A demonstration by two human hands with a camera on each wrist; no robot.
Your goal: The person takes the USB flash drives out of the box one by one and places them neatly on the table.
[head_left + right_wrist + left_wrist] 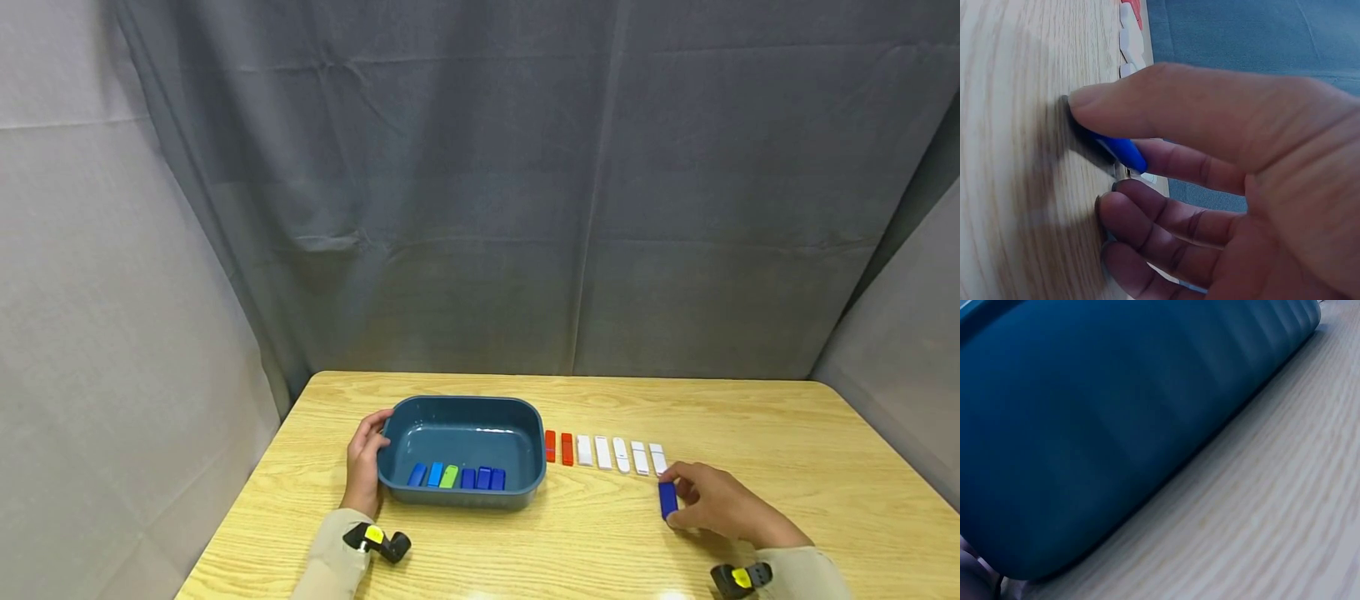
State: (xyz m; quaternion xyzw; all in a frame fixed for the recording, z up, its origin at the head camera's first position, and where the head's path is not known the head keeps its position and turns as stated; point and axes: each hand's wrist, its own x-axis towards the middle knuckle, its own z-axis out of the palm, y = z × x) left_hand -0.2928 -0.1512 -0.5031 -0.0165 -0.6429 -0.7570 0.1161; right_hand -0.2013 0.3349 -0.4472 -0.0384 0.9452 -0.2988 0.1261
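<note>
My right hand [712, 504] pinches a dark blue USB stick [667, 501] between thumb and fingers, close over the table right of the basin. In the right wrist view the thumb lies along the top of the stick [1124, 152], with an index finger under its far end. My left hand [364, 467] holds the left end of a dark teal basin [461, 497], fingers at its rim. Inside, along the near wall, lie a green USB stick [448, 477] and several blue USB sticks [484, 477]. The left wrist view shows mostly the basin's outer wall [1129, 406].
From the basin's right side a row runs across the table [600, 558]: two red USB sticks [567, 449], then several white USB sticks [603, 452]. The row's right end lies just beyond my right fingertips. A grey curtain [480, 208] hangs behind the table.
</note>
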